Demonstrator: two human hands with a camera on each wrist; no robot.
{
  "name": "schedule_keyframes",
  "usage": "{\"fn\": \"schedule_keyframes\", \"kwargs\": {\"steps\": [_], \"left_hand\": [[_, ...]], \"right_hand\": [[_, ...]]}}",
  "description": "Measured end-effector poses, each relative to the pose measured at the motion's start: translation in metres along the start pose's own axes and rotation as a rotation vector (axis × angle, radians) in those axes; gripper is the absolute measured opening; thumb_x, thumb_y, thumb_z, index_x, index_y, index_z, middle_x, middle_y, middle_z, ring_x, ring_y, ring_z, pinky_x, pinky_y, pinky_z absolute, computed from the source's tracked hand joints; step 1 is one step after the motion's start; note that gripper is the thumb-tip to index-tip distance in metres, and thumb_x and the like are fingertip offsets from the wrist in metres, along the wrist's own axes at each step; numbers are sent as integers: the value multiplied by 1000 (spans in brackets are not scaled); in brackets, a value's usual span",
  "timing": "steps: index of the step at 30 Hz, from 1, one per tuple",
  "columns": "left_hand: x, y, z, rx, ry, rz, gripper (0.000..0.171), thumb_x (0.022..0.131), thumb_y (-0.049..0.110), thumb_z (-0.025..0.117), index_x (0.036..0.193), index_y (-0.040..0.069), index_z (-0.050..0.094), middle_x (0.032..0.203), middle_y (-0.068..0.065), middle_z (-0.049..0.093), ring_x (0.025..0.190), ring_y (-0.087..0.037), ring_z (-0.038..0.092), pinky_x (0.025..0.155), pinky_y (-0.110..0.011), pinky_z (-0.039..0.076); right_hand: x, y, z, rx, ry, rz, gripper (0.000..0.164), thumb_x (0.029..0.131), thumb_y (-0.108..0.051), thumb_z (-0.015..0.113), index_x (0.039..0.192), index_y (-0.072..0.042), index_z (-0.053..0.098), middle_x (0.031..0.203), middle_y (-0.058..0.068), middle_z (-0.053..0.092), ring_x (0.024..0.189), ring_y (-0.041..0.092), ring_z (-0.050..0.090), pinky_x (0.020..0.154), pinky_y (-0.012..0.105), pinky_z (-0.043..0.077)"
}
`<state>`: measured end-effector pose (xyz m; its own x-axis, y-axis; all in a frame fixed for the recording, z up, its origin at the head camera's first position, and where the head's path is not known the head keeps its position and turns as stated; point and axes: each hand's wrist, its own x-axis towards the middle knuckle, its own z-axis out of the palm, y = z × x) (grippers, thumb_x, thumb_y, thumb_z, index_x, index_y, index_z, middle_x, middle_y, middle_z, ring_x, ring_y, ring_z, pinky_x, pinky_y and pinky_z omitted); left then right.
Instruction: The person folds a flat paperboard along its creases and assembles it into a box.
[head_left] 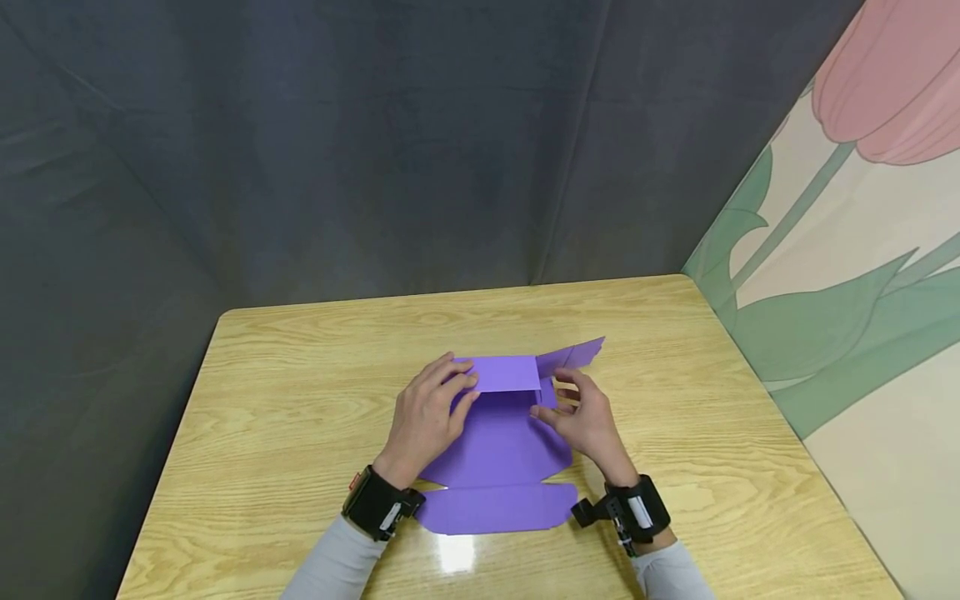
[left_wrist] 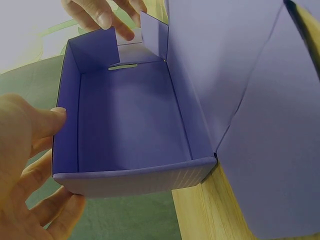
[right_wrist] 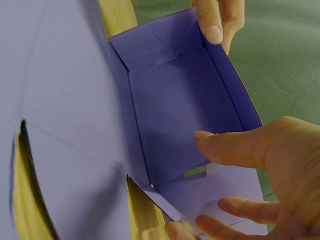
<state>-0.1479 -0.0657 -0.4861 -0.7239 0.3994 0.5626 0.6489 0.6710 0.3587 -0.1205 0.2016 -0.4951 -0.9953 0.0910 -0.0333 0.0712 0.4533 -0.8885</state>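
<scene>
A partly folded purple cardboard box (head_left: 510, 437) lies on the table, its tray part bordered by raised walls. My left hand (head_left: 431, 408) grips the box at its left far corner, with the thumb over the wall's rim and the other fingers outside. At the opposite end, my right hand (head_left: 588, 421) is beside the unfolded side panel (head_left: 572, 357). In the right wrist view its thumb (right_wrist: 225, 147) reaches over the tray, while loosely bent fingers hover around the side panel and a small corner flap (right_wrist: 160, 200). The box's slot (right_wrist: 195, 171) shows at the base of that panel.
The box's lid panel, with a long front flap (head_left: 498, 508), spreads toward the near table edge. The wooden table (head_left: 285, 417) extends around it. A dark curtain (head_left: 390, 167) hangs behind, and a tulip-patterned cloth (head_left: 862, 333) borders the right side.
</scene>
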Motion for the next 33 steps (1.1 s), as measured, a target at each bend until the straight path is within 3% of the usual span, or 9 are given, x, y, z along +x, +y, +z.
{"fn": "schedule_keyframes", "kwargs": {"steps": [12,25,33], "left_hand": [[1,-1,-1,-6,-11,-17,18,101,22,75,115,11,81,131,-7,75,138,-33,63,119,-42,49],[0,-2,1,-10,16,2,17,100,19,77,113,11,82,129,-7,75,134,-35,65,117,-42,51],[0,-1,1,7,-11,-3,20,102,24,75,116,12,81,131,-6,75,139,-32,62,119,-41,50]], "right_hand": [[-1,-1,1,-5,-12,-28,64,83,1,89,140,7,60,137,30,66,118,46,72,96,42,64],[0,-5,6,46,-3,-85,57,83,11,85,135,11,62,134,30,67,115,45,72,94,31,64],[0,-7,11,79,14,-120,48,82,17,81,128,11,65,127,32,69,109,48,74,88,30,65]]}}
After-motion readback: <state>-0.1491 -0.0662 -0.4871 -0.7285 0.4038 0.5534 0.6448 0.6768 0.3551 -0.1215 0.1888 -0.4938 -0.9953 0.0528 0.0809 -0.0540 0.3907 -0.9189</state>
